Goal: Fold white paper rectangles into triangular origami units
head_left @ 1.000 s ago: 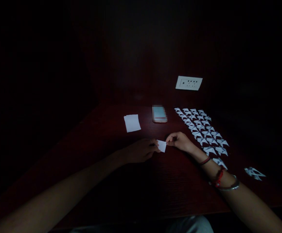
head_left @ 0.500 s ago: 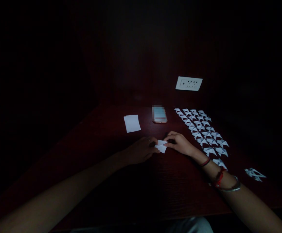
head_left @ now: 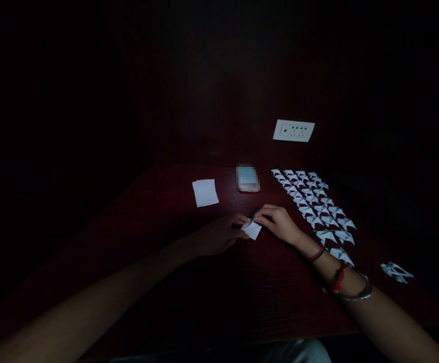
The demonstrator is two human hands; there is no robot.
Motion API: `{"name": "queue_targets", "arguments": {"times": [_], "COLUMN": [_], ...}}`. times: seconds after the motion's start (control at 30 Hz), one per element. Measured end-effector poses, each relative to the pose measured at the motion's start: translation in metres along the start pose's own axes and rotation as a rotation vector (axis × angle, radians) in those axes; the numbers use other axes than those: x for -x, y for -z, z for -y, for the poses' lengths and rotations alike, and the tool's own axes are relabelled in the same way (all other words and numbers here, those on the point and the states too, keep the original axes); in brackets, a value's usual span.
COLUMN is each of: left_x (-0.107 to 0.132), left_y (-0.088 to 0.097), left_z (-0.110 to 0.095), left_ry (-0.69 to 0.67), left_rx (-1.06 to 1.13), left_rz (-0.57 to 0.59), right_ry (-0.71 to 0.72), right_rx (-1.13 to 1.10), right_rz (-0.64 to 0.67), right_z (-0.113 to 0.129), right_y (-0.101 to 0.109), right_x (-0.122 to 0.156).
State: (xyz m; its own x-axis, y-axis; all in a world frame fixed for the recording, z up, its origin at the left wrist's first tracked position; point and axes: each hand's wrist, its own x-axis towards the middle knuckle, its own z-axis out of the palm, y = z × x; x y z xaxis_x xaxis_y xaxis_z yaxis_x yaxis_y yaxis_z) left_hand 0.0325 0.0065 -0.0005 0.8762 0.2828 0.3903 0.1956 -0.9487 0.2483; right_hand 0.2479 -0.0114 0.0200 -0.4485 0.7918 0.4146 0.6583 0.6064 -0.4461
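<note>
A small folded piece of white paper (head_left: 253, 231) is held between my two hands, low over the dark red table (head_left: 272, 287). My left hand (head_left: 219, 236) grips its left side, thumb below and fingers above. At the upper right corner, my right hand (head_left: 278, 222) pinches the paper between thumb and forefinger. Creases and a lifted flap show on the paper, but the exact fold is too small to make out. Beyond my left hand lies a stack of white paper squares (head_left: 205, 192).
A phone (head_left: 248, 179) with a lit, blurred screen lies at the back. Rows of folded white paper pieces (head_left: 321, 208) cover the right side. Thin white scraps (head_left: 396, 272) lie nearer the right edge. A socket plate (head_left: 293, 130) is on the wall.
My right thumb and forefinger have shifted slightly up and left onto the paper's upper corner, and a flap there looks lifted. My left hand keeps its grip almost in place.
</note>
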Motion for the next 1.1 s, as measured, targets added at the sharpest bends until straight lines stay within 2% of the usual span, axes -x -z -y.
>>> {"name": "queue_targets", "arguments": {"times": [0.3,0.43,0.5,0.6,0.73,1.1], "left_x": [-0.002,-0.002,-0.003,-0.003,-0.001,0.001], "left_y": [0.005,0.004,0.003,0.002,0.000,-0.002], "left_z": [-0.009,-0.008,-0.007,-0.005,-0.003,-0.002], "left_ry": [0.069,0.041,0.037,0.032,0.046,0.045], "left_rx": [-0.085,-0.068,-0.069,-0.077,-0.091,-0.100], "left_rz": [0.032,0.053,0.056,0.065,0.057,0.049], "right_ry": [-0.145,-0.135,-0.081,-0.008,0.027,0.047], "right_rx": [0.074,0.117,0.135,0.136,0.112,0.119], "right_rz": [-0.095,-0.104,-0.059,0.077,0.175,0.197], "right_z": [-0.013,-0.015,-0.012,-0.006,-0.004,-0.007], "right_y": [-0.001,-0.002,-0.002,-0.001,0.002,0.003], "right_x": [-0.001,0.000,0.001,0.002,0.002,0.003]}}
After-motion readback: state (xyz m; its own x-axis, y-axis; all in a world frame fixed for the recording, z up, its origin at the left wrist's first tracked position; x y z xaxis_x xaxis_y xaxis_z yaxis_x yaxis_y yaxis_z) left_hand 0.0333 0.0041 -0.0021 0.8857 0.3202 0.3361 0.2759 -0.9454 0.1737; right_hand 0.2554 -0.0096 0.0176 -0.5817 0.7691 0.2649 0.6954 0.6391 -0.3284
